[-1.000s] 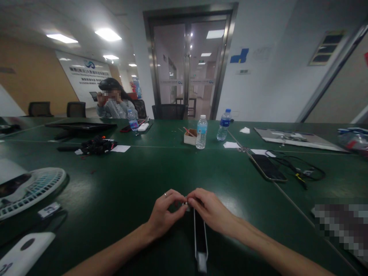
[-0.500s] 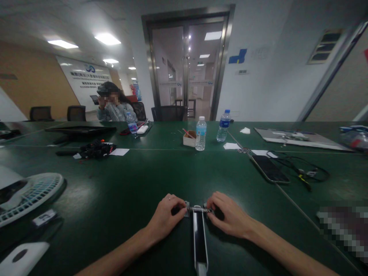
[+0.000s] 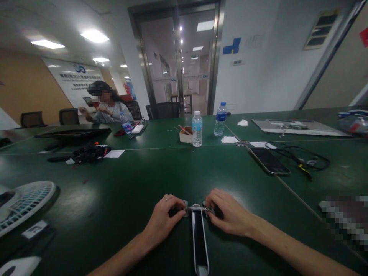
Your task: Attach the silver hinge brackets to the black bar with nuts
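A thin metal rod (image 3: pixel 197 209) with small metal brackets at its ends lies across the far end of a long, narrow, white-edged piece (image 3: pixel 199 237) with a dark middle. Its left bracket is pinched between the thumb and fingers of my left hand (image 3: pixel 162 214). On the other side, my right hand (image 3: pixel 230 212) grips the right end with closed fingertips. The fingers partly cover both brackets. The narrow piece runs from the rod toward me between my forearms, just above or on the green table (image 3: pixel 149 172); I cannot tell which.
Beyond my hands stand a small box (image 3: pixel 185 136) and water bottles (image 3: pixel 197 130). A phone (image 3: pixel 270 160) and a black cable (image 3: pixel 316 158) lie to the right. A white fan grille (image 3: pixel 31 203) is at left. A person (image 3: pixel 110 109) sits across the table.
My view has tilted and turned slightly to the right. Both hands keep their hold on the rod's ends, almost unmoved. The person across the table has lowered their hands from the headset.
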